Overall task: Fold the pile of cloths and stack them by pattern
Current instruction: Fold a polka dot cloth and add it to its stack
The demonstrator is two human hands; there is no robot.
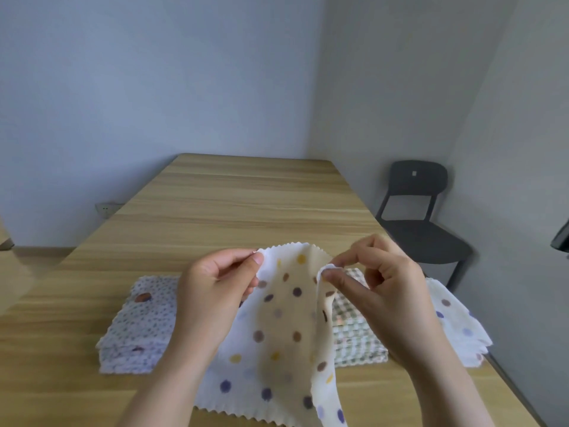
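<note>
The left hand (215, 291) pinches the upper left corner of a dotted cloth (286, 334) between thumb and forefinger, its other fingers curled in behind. The right hand (378, 288) pinches the upper right corner the same way, with that corner bunched into a small fold at its fingertips. Both hands are raised above the bench (246, 204). The cloth is pale, with a zigzag-cut edge and brown, yellow and violet dots. It hangs down from the two grips toward the person, and its lower part drapes over the near side of the bench. Behind it on the left lies a folded stack of cloths with a small speckled print (144, 322), squared up and partly hidden by the left wrist. To the right of the hanging cloth sits a folded stack of green checked cloths (354, 337). Beyond that, another dotted cloth (455, 322) lies spread loose near the right edge of the bench, under the right forearm. A dark chair (421, 229) stands beside the bench on the right, and a wall socket (104, 208) shows low on the left wall.
</note>
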